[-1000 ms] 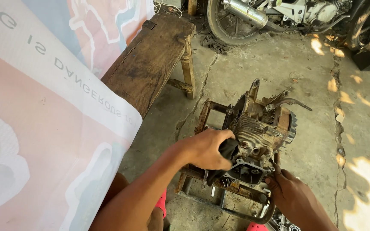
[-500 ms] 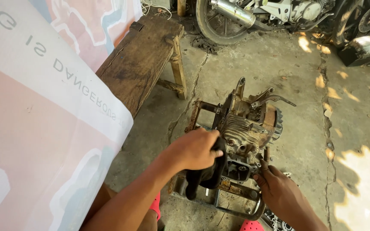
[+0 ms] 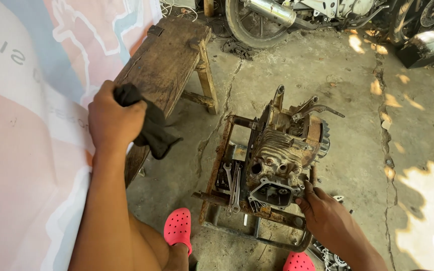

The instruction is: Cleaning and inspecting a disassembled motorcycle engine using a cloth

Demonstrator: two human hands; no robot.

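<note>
1. Your left hand (image 3: 114, 118) was up and away from the engine (image 3: 282, 153), its grip closed round a black rag (image 3: 151, 125) beside the wooden bench (image 3: 169, 55)
2. Your right hand (image 3: 325, 213) rested on the engine's lower front edge, fingers curled against it; I couldn't tell whether that grip truly clamped
3. The engine sat in its rusty frame (image 3: 217, 175) on the concrete floor (image 3: 357, 100), spanners (image 3: 233, 188) tucked alongside; grime showed, so wiping looked only partly done
4. A moment earlier your left hand pressed on the cylinder fins; now it had lifted clear
</note>
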